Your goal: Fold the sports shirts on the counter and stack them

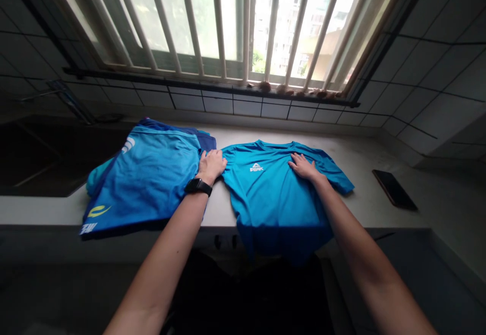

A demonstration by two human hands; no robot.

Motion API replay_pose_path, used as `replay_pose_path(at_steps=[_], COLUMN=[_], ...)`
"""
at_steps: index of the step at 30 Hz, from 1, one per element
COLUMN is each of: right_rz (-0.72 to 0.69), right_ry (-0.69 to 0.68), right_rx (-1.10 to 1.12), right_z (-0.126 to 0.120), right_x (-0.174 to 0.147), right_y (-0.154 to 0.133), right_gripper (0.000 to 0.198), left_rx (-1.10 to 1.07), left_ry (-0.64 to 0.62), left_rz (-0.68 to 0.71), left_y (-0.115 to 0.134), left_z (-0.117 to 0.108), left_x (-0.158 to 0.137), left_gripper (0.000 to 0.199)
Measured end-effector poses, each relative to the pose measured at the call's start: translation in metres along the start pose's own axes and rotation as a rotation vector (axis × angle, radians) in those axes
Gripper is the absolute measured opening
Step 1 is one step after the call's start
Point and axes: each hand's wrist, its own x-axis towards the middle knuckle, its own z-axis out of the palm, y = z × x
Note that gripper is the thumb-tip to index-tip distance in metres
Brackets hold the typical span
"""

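Note:
A blue T-shirt (266,193) with a white PEAK logo lies spread front side up, its collar toward the window and its hem hanging over the counter's front edge. My left hand (212,165), with a black watch on the wrist, has its fingers curled at the end of the shirt's left-hand sleeve. Flat on the chest, right of the logo, rests my right hand (302,166) with fingers apart. Just left of my left hand sits a pile of blue clothes (152,168), whose top garment bears white and yellow prints.
The white countertop (364,178) holds a dark phone (395,189) on the right. At the left are a dark sink (34,158) and a faucet (70,99). Behind stands a barred window (216,26), with small brownish objects (266,86) along its sill.

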Motion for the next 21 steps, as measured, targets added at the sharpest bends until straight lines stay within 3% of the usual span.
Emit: replay_pose_path(at_steps=[4, 6, 10, 16, 19, 21], right_rz=[-0.027, -0.045, -0.025, 0.014, -0.013, -0.02], right_ry=[0.049, 0.052, 0.055, 0.08, 0.149, 0.208], right_rx=[-0.038, -0.039, -0.045, -0.045, 0.013, 0.081], right_z=[0.012, 0.019, 0.023, 0.025, 0.029, 0.03], right_x=[-0.014, -0.02, -0.018, 0.0, 0.002, 0.0], right_y=[-0.018, -0.024, -0.025, -0.019, -0.021, -0.027], right_gripper=[0.062, 0.062, 0.063, 0.064, 0.065, 0.066], left_rx=[-0.222, -0.312, -0.312, -0.139, -0.136, -0.192], left_ry=[-0.198, -0.271, -0.204, 0.069, 0.097, 0.006], left_rz=[0.298, 0.365, 0.243, -0.041, -0.031, 0.098], left_y=[0.003, 0.005, 0.008, 0.005, 0.004, 0.004], left_z=[-0.009, -0.011, -0.011, -0.015, -0.017, -0.018], left_x=[-0.005, -0.005, 0.0, -0.003, -0.008, -0.011], left_gripper=[0.047, 0.039, 0.005, 0.022, 0.015, 0.012])
